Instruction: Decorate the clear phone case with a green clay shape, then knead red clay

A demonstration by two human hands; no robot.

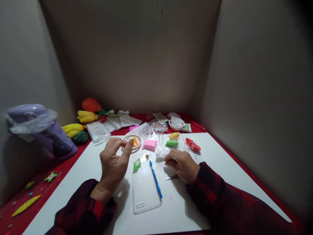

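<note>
My left hand [114, 160] is raised left of the phone case, its thumb and index finger pinched; anything between them is too small to make out. Behind the fingertips is a round ring-shaped container [140, 145] with an orange piece of clay [135, 141]. My right hand [182, 165] rests low with curled fingers by the clear plastic bags [161, 152]; what its fingertips grip is hidden. A pointed metal tip [168, 178] shows beneath that hand. The clear phone case [144, 192] lies flat, bearing a green clay shape [137, 164], a small brownish piece [147, 156] and a blue pen [156, 179].
Pink [149, 144], green [171, 143], yellow [174, 135] and red [193, 144] clay packs lie behind the hands. Sheets of gems [158, 122] and a white roll [176, 123] sit farther back. At left stand a purple bin [57, 138] and artificial flowers [87, 116].
</note>
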